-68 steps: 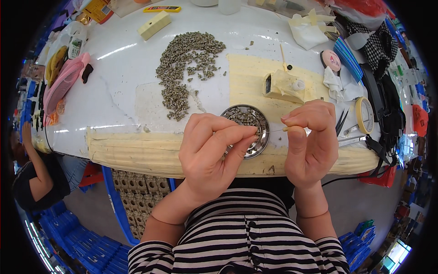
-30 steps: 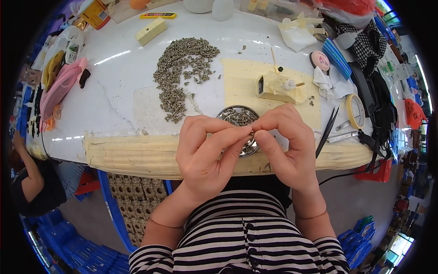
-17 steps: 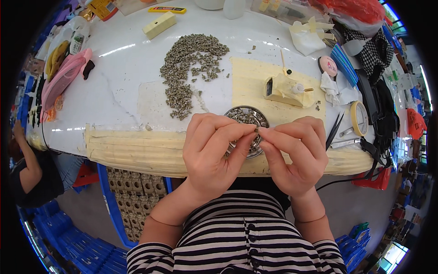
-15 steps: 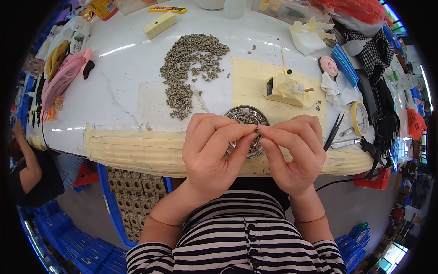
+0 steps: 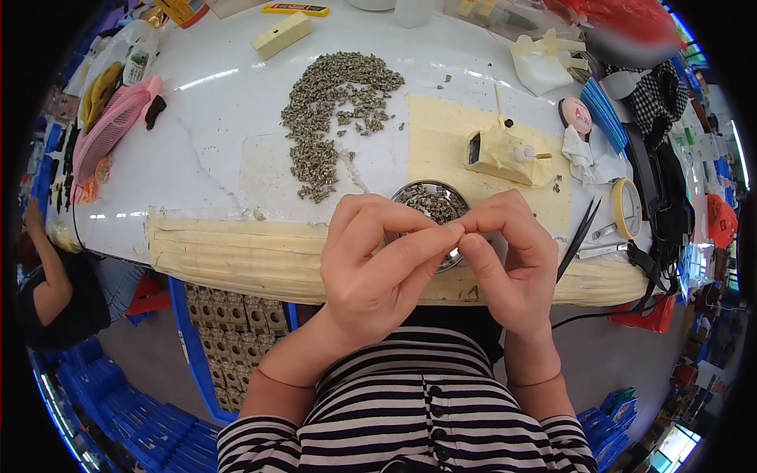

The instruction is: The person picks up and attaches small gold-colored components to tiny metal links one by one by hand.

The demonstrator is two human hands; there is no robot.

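Note:
Fingertips of my left hand (image 5: pixel 374 264) and my right hand (image 5: pixel 509 256) meet in a pinch over the near edge of a round metal dish (image 5: pixel 400 191). Whatever lies between them is too small and covered to make out. Small metal parts (image 5: pixel 435 202) fill the dish, partly hidden behind my fingers. Beyond my left hand, a large curved heap of the same sort of small metal parts (image 5: pixel 311 118) spreads over the white table.
A tape-wrapped block (image 5: pixel 505 154) sits on yellow paper (image 5: pixel 430 138). Right of my hands are black tweezers (image 5: pixel 579 236) and a tape roll (image 5: pixel 627 206). A pink basket (image 5: pixel 114 138) stands left. Below the taped table edge (image 5: pixel 229 252), a blue crate (image 5: pixel 189 347) holds metal blocks. Another person (image 5: pixel 55 292) sits far left.
My fingertips have come closer together, and the left fingers have stretched a little to the right, covering the small piece that showed between them. The whole view has shifted slightly.

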